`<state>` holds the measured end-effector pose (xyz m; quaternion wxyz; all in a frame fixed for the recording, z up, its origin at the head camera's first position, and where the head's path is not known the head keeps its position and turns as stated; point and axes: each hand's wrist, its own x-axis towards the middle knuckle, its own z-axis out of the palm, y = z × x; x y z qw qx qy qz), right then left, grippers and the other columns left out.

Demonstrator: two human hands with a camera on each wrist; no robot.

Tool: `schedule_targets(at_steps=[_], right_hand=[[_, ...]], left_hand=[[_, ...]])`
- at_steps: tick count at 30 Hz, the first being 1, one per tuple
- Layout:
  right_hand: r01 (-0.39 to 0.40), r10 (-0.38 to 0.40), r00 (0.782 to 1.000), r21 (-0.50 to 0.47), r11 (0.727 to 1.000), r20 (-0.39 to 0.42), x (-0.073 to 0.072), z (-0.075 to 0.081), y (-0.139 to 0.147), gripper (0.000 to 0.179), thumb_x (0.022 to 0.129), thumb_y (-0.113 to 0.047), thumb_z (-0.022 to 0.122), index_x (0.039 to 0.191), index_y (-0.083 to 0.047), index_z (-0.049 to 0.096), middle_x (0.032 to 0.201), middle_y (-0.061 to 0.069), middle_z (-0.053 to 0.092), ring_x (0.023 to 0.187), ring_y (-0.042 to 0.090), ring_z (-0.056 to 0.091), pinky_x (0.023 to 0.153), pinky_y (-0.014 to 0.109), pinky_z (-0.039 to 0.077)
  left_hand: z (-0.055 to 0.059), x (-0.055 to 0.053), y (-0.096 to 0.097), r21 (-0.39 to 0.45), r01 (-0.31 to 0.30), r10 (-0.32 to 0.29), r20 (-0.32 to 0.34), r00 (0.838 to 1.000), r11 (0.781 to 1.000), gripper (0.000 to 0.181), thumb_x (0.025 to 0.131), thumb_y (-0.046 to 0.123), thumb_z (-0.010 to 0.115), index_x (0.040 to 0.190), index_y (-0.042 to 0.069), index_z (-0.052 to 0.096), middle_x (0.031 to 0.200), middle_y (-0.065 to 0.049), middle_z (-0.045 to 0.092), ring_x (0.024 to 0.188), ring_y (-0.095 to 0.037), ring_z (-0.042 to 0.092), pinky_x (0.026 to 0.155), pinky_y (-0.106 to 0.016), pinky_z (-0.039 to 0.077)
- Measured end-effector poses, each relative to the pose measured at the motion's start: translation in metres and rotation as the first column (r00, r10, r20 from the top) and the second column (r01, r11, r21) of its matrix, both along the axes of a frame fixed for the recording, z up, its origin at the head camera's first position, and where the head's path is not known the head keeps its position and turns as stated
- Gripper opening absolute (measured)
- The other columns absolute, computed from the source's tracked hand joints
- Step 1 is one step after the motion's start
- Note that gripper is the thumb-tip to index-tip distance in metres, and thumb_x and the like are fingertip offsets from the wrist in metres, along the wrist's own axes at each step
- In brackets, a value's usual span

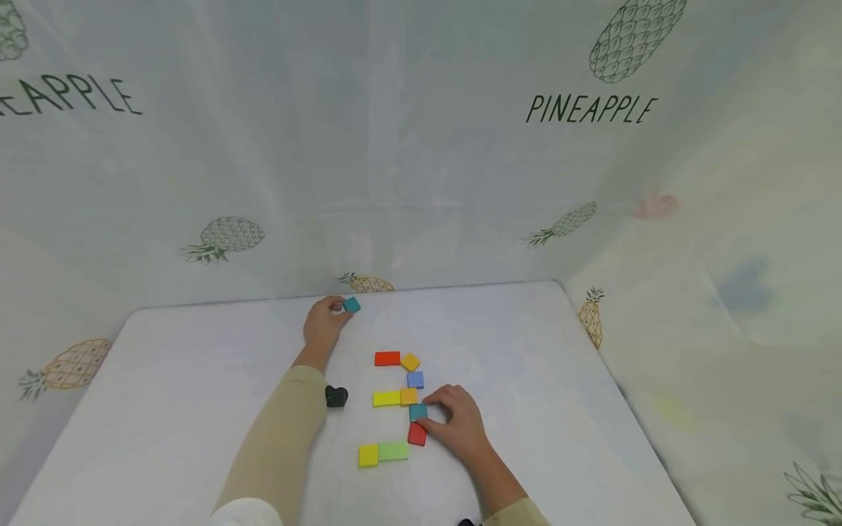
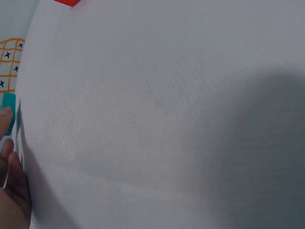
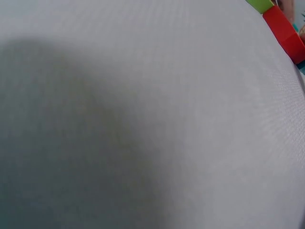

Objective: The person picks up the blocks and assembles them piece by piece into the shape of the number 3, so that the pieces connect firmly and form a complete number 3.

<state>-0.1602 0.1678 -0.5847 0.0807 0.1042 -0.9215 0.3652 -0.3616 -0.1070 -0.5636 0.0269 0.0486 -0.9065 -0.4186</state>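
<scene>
At the far edge of the table, my left hand (image 1: 324,324) pinches a teal block (image 1: 351,305) between thumb and fingers; the left wrist view catches that teal block (image 2: 9,101) at its left edge. My right hand (image 1: 460,427) has thumb and forefinger on two sides of a second teal block (image 1: 417,412). This one sits between an orange block (image 1: 408,396) and a small red block (image 1: 417,434). A blue block (image 1: 415,379) and a tilted orange-yellow block (image 1: 411,362) continue the column upward. In the right wrist view, a red block (image 3: 285,33) shows beside a green one (image 3: 261,5).
Left of the column lie a long red block (image 1: 387,359) and a yellow block (image 1: 387,399). Nearer me, a yellow square block (image 1: 368,455) adjoins a light green block (image 1: 393,451). The white table (image 1: 526,343) meets a pineapple-print cloth (image 1: 421,183) behind.
</scene>
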Motion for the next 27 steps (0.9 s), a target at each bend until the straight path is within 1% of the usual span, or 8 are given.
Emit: schedule_targets(at_steps=[2, 4, 7, 14, 19, 22, 27], right_hand=[[-0.003, 0.003, 1.000, 0.010, 1.000, -0.007, 0.000, 0.002, 0.000, 0.023, 0.078, -0.037, 0.081, 0.097, -0.028, 0.071, 0.094, -0.022, 0.060, 0.091, 0.004, 0.052, 0.080, 0.028, 0.048], [-0.006, 0.006, 1.000, 0.001, 1.000, -0.009, 0.001, 0.004, -0.001, 0.023, 0.078, -0.037, 0.081, 0.097, -0.027, 0.072, 0.093, -0.021, 0.060, 0.091, 0.006, 0.053, 0.080, 0.029, 0.048], [-0.015, 0.015, 1.000, -0.004, 1.000, -0.012, 0.002, 0.006, -0.001, 0.023, 0.079, -0.037, 0.080, 0.097, -0.026, 0.072, 0.094, -0.019, 0.061, 0.091, 0.007, 0.053, 0.080, 0.030, 0.048], [-0.010, 0.011, 1.000, -0.035, 0.999, 0.015, 0.003, 0.003, -0.001, 0.021, 0.081, -0.038, 0.078, 0.097, -0.027, 0.071, 0.093, -0.021, 0.061, 0.090, 0.005, 0.053, 0.080, 0.030, 0.048], [-0.007, 0.007, 1.000, -0.029, 1.000, 0.013, 0.002, 0.001, 0.000, 0.021, 0.081, -0.038, 0.077, 0.096, -0.025, 0.072, 0.092, -0.019, 0.061, 0.090, 0.006, 0.054, 0.081, 0.031, 0.049], [-0.001, 0.001, 1.000, -0.022, 1.000, 0.017, 0.001, 0.002, -0.001, 0.020, 0.082, -0.037, 0.077, 0.096, -0.024, 0.072, 0.092, -0.019, 0.061, 0.090, 0.007, 0.054, 0.081, 0.031, 0.049], [0.007, -0.006, 0.999, -0.019, 1.000, 0.047, 0.003, 0.004, -0.002, 0.021, 0.082, -0.037, 0.076, 0.098, -0.025, 0.072, 0.093, -0.019, 0.061, 0.092, 0.007, 0.054, 0.082, 0.032, 0.049]], left_hand=[[0.002, 0.002, -0.001, 0.018, 0.009, -0.009, 0.002, 1.000, 1.000, 0.036, 0.088, 0.019, 0.072, 0.122, 0.009, 0.064, 0.111, -0.011, 0.064, 0.103, -0.029, 0.057, 0.087, -0.044, 0.045], [0.004, 0.004, -0.001, 0.034, 0.020, -0.020, 0.001, 1.000, 0.999, 0.037, 0.087, 0.018, 0.072, 0.122, 0.007, 0.064, 0.110, -0.012, 0.064, 0.100, -0.029, 0.058, 0.086, -0.044, 0.046], [0.008, 0.010, -0.001, 0.049, 0.037, -0.037, -0.001, 0.999, 0.998, 0.038, 0.087, 0.016, 0.073, 0.122, 0.005, 0.063, 0.110, -0.014, 0.065, 0.099, -0.030, 0.058, 0.084, -0.044, 0.046], [0.012, 0.028, -0.002, 0.071, 0.052, -0.055, 0.042, 0.998, 0.996, 0.039, 0.087, 0.016, 0.073, 0.124, 0.006, 0.063, 0.114, -0.013, 0.065, 0.103, -0.030, 0.056, 0.088, -0.044, 0.045], [0.015, 0.041, -0.004, 0.069, 0.061, -0.066, 0.068, 0.995, 0.996, 0.040, 0.087, 0.015, 0.074, 0.124, 0.005, 0.063, 0.113, -0.014, 0.065, 0.104, -0.031, 0.056, 0.089, -0.045, 0.045], [0.015, 0.049, -0.004, 0.071, 0.071, -0.077, 0.085, 0.993, 0.995, 0.040, 0.087, 0.015, 0.074, 0.124, 0.006, 0.063, 0.113, -0.013, 0.065, 0.104, -0.030, 0.055, 0.089, -0.044, 0.045], [0.013, 0.060, -0.003, 0.089, 0.081, -0.091, 0.108, 0.990, 0.993, 0.040, 0.086, 0.015, 0.075, 0.124, 0.009, 0.064, 0.113, -0.010, 0.065, 0.105, -0.029, 0.054, 0.090, -0.044, 0.045]])
